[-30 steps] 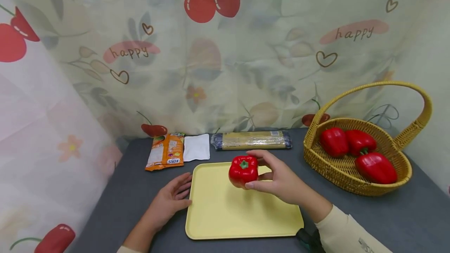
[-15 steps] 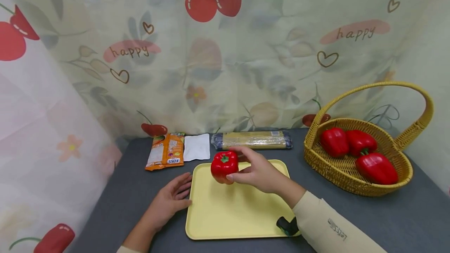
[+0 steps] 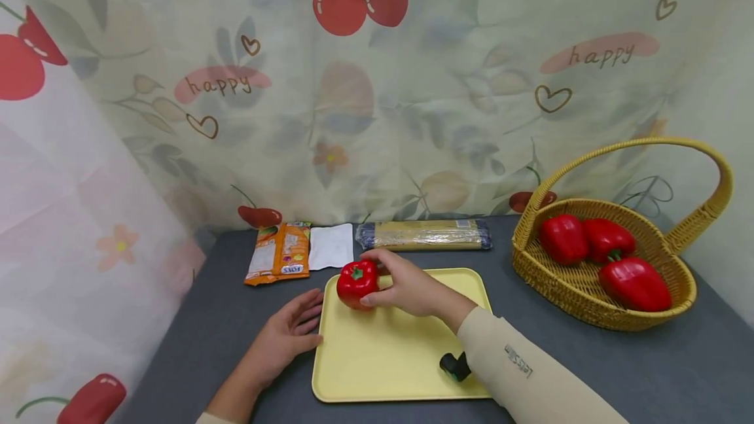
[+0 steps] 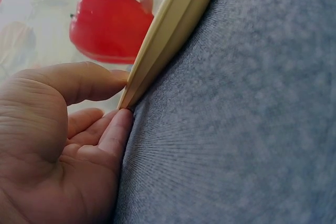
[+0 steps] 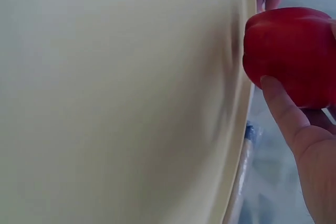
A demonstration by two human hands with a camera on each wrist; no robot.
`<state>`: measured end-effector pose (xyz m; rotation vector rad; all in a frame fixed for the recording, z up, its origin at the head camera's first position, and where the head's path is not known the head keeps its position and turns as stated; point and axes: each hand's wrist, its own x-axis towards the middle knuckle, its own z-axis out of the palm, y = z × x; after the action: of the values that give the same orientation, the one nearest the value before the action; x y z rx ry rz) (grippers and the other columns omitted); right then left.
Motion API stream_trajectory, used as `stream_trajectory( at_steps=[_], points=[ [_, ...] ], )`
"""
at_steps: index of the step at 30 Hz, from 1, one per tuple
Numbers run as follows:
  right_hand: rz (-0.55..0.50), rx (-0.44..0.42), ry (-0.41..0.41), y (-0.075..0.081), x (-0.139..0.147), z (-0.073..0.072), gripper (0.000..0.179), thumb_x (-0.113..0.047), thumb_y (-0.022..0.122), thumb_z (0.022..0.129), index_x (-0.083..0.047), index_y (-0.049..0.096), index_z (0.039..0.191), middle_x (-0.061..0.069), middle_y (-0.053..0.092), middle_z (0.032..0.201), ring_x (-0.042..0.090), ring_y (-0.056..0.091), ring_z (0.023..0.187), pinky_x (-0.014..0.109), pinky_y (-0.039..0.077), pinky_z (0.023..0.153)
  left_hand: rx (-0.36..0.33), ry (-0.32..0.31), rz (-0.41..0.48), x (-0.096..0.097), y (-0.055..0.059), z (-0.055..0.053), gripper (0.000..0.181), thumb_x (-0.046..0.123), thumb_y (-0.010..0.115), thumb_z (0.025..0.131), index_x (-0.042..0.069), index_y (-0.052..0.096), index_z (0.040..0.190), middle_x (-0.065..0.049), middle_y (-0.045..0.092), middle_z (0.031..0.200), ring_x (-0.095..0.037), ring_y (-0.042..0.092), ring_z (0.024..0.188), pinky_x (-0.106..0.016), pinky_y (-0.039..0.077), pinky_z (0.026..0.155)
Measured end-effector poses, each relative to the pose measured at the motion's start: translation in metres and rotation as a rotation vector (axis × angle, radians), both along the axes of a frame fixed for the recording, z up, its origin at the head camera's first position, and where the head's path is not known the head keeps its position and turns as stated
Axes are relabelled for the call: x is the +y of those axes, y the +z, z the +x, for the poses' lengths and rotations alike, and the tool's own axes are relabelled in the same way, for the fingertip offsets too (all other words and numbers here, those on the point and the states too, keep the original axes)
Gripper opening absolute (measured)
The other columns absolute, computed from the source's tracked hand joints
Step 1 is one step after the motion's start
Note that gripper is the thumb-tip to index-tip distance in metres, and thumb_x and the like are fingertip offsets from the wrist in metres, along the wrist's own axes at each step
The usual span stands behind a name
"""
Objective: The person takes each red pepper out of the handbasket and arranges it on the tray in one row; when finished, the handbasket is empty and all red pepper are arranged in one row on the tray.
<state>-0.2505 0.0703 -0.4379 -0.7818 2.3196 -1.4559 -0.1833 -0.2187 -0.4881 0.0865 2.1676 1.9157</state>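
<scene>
orange packet (image 3: 281, 255) lies beside white packet (image 3: 331, 247) | long wrapped package (image 3: 424, 235) lies to their right | cherry-print cloth (image 3: 406, 142) hangs behind grey desk (image 3: 220, 309)

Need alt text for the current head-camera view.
A right hand holds a red bell pepper over a yellow tray, the left hand at the tray's left edge. Three more red peppers lie in a wicker basket.
</scene>
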Motion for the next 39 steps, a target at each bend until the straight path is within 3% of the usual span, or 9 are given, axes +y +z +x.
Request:
stream_trajectory(
  at_steps=[6,13,20,39],
  points=[
    [0.016,-0.025,-0.003,-0.006,-0.007,-0.008,0.075,-0.024,0.086,0.098,-0.010,0.047,0.160,0.008,0.058,0.153,0.034,0.054,0.142,0.052,0.047,0.116,-0.003,-0.003,-0.006,0.000,-0.002,-0.002,0.087,-0.012,0.080,0.090,-0.001,0.039,0.166,-0.019,0.045,0.166,-0.037,0.047,0.149,-0.039,0.045,0.115],
    [-0.011,-0.019,-0.019,-0.007,-0.018,-0.013,0.075,-0.020,0.086,0.098,-0.011,0.048,0.162,0.014,0.047,0.158,0.036,0.056,0.140,0.046,0.053,0.111,0.010,-0.013,0.004,-0.001,-0.002,-0.001,0.087,-0.013,0.079,0.090,-0.003,0.038,0.166,-0.022,0.044,0.166,-0.038,0.046,0.149,-0.039,0.046,0.115],
    [-0.018,-0.016,-0.040,-0.008,-0.028,-0.016,0.075,-0.020,0.086,0.098,-0.012,0.048,0.163,0.016,0.043,0.162,0.036,0.056,0.139,0.047,0.052,0.112,-0.014,-0.016,0.010,-0.001,-0.001,-0.001,0.087,-0.011,0.080,0.091,-0.001,0.038,0.166,-0.020,0.042,0.168,-0.038,0.046,0.150,-0.038,0.047,0.114],
    [-0.061,-0.041,-0.050,-0.010,-0.039,-0.019,0.078,-0.018,0.087,0.096,-0.013,0.048,0.163,0.011,0.050,0.158,0.035,0.054,0.141,0.049,0.047,0.116,-0.014,-0.033,0.028,-0.003,-0.002,-0.003,0.089,-0.011,0.080,0.091,-0.001,0.035,0.167,-0.021,0.040,0.168,-0.038,0.045,0.150,-0.035,0.048,0.114]
  ],
)
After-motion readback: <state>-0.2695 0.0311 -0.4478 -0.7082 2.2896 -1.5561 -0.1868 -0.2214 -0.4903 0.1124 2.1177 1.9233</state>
